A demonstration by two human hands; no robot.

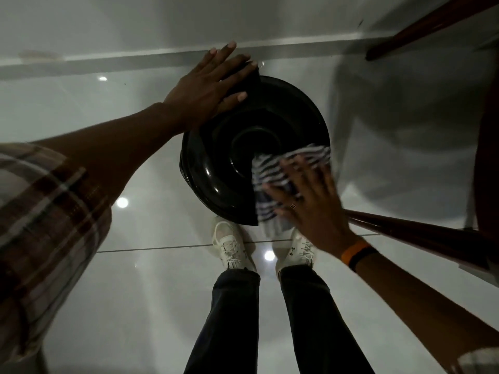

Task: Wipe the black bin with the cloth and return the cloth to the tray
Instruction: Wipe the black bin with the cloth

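A round glossy black bin (229, 157) with a domed lid stands on the tiled floor just ahead of my feet. My left hand (208, 85) lies flat on the far left part of its lid, fingers spread, thumb on the lid. A blue-and-white striped cloth (272, 179) is draped over the lid's near right side. My right hand (307, 201) presses flat on that cloth with its fingers apart; it looks blurred. No tray is in view.
Shiny pale floor tiles (135, 306) reflect ceiling lights. A white wall skirting (108, 59) runs behind the bin. Dark wooden chair legs (421, 233) cross at the right, another leg (432, 22) at the top right. My white shoes (232, 247) stand beside the bin.
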